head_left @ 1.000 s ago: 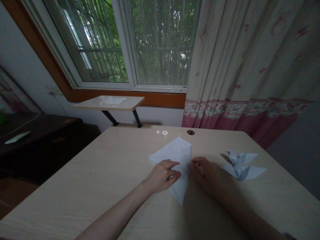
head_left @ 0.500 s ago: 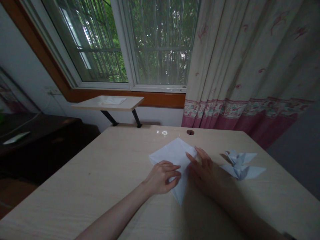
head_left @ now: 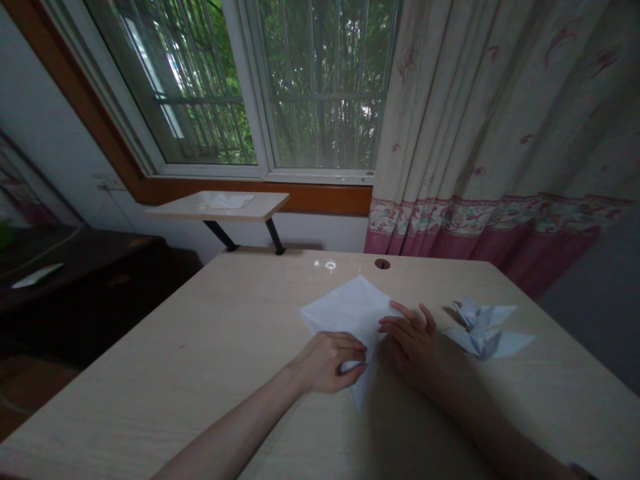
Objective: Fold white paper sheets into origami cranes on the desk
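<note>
A white sheet of folded paper [head_left: 345,308] lies on the light wooden table [head_left: 200,360], its point aimed toward me. My left hand [head_left: 327,360] rests curled on the sheet's near part, fingertips pinching its edge. My right hand [head_left: 413,337] lies on the paper's right side with fingers stretched out and slightly spread, pressing it flat.
A finished white paper crane [head_left: 483,330] sits on the table to the right of my hands. A round cable hole [head_left: 383,264] is near the table's far edge. Beyond are a small shelf [head_left: 220,205], a window, a patterned curtain [head_left: 490,133] and a dark cabinet [head_left: 75,280] at left.
My right hand has moved from a curled pose at the paper's right corner out over the sheet's right side, fingers spreading. The right flap now lies wider. My left hand drew slightly nearer.
</note>
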A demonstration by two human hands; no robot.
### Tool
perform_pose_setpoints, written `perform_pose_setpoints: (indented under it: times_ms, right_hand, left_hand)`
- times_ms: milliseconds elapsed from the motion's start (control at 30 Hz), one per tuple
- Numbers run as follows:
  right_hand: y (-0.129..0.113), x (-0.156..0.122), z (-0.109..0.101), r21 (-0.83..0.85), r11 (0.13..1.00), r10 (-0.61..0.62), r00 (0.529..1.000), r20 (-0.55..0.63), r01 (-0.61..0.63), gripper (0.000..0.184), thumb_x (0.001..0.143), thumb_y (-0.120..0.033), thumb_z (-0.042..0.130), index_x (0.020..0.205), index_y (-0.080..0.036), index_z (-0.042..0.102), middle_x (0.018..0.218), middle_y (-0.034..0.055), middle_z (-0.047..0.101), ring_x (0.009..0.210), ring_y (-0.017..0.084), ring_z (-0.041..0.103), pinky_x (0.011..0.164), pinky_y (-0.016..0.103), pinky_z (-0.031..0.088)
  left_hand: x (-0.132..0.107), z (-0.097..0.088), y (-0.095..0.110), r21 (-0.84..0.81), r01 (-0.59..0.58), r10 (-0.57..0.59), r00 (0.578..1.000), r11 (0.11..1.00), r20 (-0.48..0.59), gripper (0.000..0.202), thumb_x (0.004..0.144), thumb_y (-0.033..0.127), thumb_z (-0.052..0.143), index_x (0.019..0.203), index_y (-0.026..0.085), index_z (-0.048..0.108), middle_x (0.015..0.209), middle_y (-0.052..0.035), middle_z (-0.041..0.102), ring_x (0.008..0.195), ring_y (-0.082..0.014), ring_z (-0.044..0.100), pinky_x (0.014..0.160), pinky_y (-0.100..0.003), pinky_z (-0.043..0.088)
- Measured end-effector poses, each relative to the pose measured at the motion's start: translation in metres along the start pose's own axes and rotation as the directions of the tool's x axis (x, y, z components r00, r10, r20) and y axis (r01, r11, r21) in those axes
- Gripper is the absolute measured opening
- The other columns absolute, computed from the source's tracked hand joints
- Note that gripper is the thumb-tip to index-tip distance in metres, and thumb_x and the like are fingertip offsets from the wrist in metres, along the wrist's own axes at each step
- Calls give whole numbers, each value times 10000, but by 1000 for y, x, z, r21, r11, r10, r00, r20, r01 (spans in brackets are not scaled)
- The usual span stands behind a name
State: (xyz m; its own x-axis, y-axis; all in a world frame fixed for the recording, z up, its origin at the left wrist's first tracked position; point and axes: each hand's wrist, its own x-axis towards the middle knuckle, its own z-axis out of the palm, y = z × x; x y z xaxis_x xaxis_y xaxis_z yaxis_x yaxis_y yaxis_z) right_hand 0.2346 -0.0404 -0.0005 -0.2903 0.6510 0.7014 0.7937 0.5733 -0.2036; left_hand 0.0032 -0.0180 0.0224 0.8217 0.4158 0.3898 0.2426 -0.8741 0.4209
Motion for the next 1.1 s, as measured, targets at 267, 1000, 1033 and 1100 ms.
perform_pose_setpoints:
  times_ms: [267,1000,1033,1100]
  right_hand:
    - [-13,9,-14,94,996,-12,989,148,-2,211,889,-170,449,886,-258,641,868,0,714,1049,200,599,1097,505,70]
    - [-3,17,-23,-71,983,181,935,305,-167,228,958,-259,407,847,-246,605,829,29,680,755,195,642,688,313,465]
    - [-4,17,-24,-69,982,191,932,307,-178,230,961,-259,401,843,-245,597,824,29,678,744,193,642,676,308,460]
    - [-6,18,-26,-72,978,207,923,325,-195,210,964,-266,405,863,-246,588,845,29,681,736,191,645,657,301,451]
  left_hand:
    - [-1,1,-2,7,32,-32,999,999,14,219,925,242,491,953,169,696,1034,-58,718,966,-189,669,874,-295,520]
    - [-4,-1,-4,266,-31,123,933,964,-338,399,910,496,513,965,135,674,767,-73,726,675,-189,691,603,-281,542]
    - [-4,-1,-3,311,-2,120,926,951,-359,373,924,463,494,934,139,679,716,-60,711,633,-180,673,573,-273,525]
    - [-4,-2,-3,364,45,109,915,930,-390,348,934,430,488,880,148,684,640,-40,678,580,-166,641,537,-259,494]
